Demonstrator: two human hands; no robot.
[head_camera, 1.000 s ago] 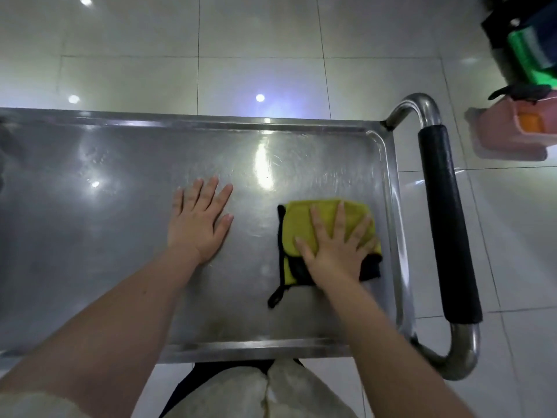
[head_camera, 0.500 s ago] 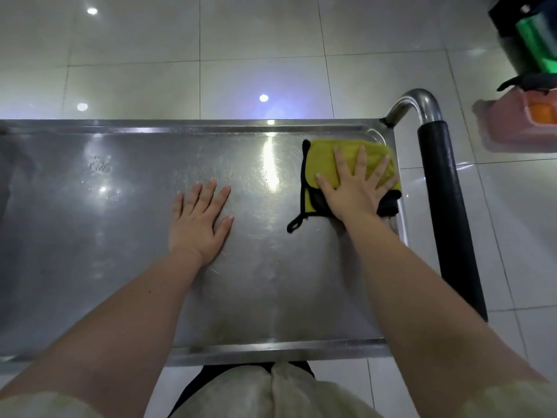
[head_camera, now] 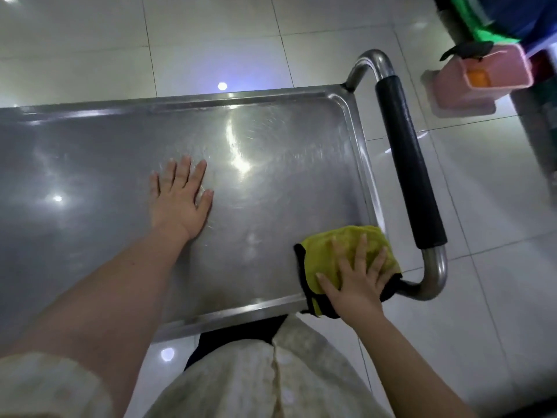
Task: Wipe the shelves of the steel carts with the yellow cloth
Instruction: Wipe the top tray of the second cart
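Observation:
The steel cart's top shelf (head_camera: 271, 182) fills the middle of the view, shiny and scratched. A yellow cloth (head_camera: 334, 251) with black edging lies on the shelf's near right corner, partly over the rim. My right hand (head_camera: 355, 282) presses flat on the cloth with fingers spread. My left hand (head_camera: 179, 200) rests flat and open on the bare shelf, left of centre, holding nothing.
The cart's push handle (head_camera: 407, 164), steel tube with a black foam grip, runs along the right side. A pink bin (head_camera: 479, 79) with something orange inside stands on the tiled floor at the upper right, beside green and blue items. My pale clothing shows below.
My right hand has slid the cloth from the far right corner back along the right edge to the near right corner. The left hand has stayed in place.

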